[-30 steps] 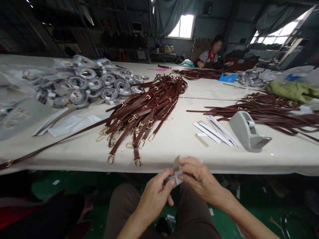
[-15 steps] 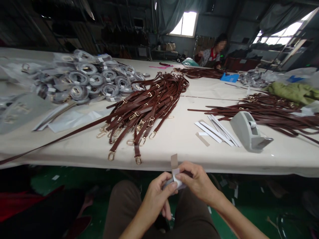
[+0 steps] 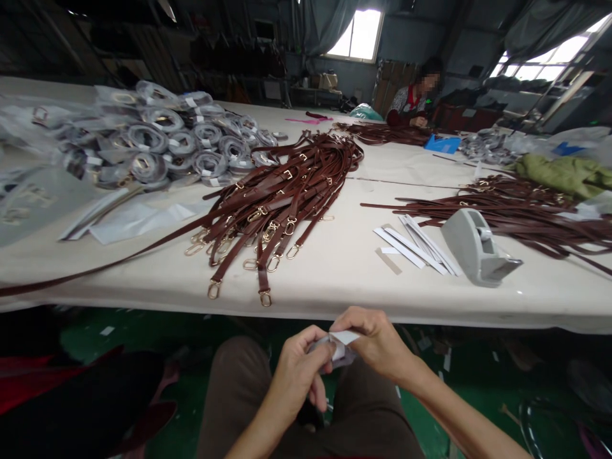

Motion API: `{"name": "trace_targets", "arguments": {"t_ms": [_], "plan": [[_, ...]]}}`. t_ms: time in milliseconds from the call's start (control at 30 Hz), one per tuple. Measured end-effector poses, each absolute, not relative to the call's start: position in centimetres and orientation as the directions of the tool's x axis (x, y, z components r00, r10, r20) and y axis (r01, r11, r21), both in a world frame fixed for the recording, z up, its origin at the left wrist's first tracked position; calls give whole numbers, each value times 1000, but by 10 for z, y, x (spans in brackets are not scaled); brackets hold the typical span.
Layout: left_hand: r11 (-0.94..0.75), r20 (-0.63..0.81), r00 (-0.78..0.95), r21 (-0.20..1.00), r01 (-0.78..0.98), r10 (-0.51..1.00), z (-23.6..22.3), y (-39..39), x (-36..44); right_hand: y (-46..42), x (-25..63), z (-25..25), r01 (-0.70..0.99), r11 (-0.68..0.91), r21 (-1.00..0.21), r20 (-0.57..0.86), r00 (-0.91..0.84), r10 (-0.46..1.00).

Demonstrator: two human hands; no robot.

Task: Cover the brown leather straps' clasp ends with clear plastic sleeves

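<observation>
Above my lap, just off the table's front edge, my left hand [image 3: 302,366] grips a small greyish bundle in clear plastic [image 3: 345,362], thumb pressed on top. The bundle looks like a wrapped strap coil, mostly covered by fingers. Across it lies a white paper strip [image 3: 345,336], one end folded over. Thumb and fingers of my right hand [image 3: 375,335] are closed on that strip beside the left thumb. Beyond my hands lies a pile of brown leather straps [image 3: 287,197] with gold-coloured clasps and buckles.
Plastic-wrapped coils [image 3: 148,137] are heaped at the table's left. Loose white paper strips [image 3: 401,247] lie beside a grey tape dispenser [image 3: 473,248] on the right, near more brown straps [image 3: 516,220]. Across the table [image 3: 306,296], a person [image 3: 408,105] sits by another strap pile.
The strip's upright tan end has been folded down over the bundle, so its white side shows. My right hand has shifted slightly with it; my left hand keeps its grip.
</observation>
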State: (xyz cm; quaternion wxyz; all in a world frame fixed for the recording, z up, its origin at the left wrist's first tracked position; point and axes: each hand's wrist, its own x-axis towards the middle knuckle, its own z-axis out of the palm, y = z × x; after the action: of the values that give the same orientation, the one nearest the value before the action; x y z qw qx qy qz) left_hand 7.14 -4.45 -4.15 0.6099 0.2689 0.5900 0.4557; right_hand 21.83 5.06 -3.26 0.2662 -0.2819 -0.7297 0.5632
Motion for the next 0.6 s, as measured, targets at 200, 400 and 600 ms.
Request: {"name": "trace_targets", "arguments": {"t_ms": [200, 400, 600], "plan": [[428, -512, -104, 798, -424, 853, -35, -46, 73, 44, 229, -28, 15, 587, -809, 373, -759, 533], [426, -531, -80, 752, -503, 843, -35, -46, 74, 33, 236, -23, 59, 736, -674, 431, -778, 458], [352, -446, -134, 829, -435, 885, -28, -40, 81, 27, 229, -18, 145, 856, -496, 567, -693, 446]]}}
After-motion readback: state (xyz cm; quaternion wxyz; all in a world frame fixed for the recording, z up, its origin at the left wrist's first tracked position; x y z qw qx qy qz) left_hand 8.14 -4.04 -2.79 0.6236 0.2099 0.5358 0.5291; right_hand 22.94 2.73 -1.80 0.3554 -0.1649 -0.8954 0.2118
